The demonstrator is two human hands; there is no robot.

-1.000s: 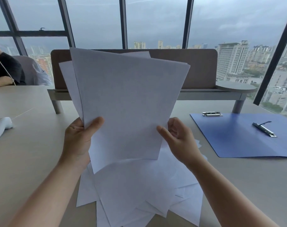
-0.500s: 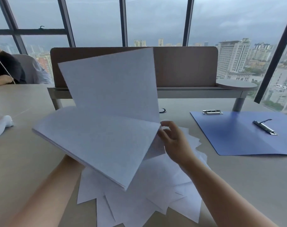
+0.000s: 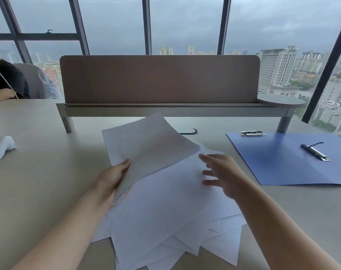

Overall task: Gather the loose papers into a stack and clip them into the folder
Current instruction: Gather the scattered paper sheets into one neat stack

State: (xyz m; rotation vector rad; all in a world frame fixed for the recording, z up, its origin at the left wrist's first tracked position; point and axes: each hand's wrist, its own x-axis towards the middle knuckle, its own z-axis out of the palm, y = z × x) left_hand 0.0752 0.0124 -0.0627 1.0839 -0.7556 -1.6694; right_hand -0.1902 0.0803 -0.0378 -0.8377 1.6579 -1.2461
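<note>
My left hand [image 3: 112, 177] grips a thin bundle of white sheets [image 3: 146, 147] by its near left corner, holding it low and nearly flat, just above the pile. Under it, a fanned-out pile of loose white papers [image 3: 171, 217] lies on the table in front of me. My right hand [image 3: 221, 173] hovers over the pile's right side, fingers spread, holding nothing. To the right, the blue folder [image 3: 288, 164] lies open and flat, with a metal clip [image 3: 315, 152] on its inner face and a second metal clip [image 3: 252, 133] at its far left corner.
A brown desk divider on a grey shelf [image 3: 159, 90] runs across the back of the beige table [image 3: 39, 172]. A white object [image 3: 0, 151] lies at the left edge. Another person [image 3: 4, 80] sits at the far left. A dark cable grommet [image 3: 191, 131] sits behind the papers.
The bundle was held upright with both hands, then swung down. Now it lies low over the pile in my left hand alone, and my right hand has come off it and opened.
</note>
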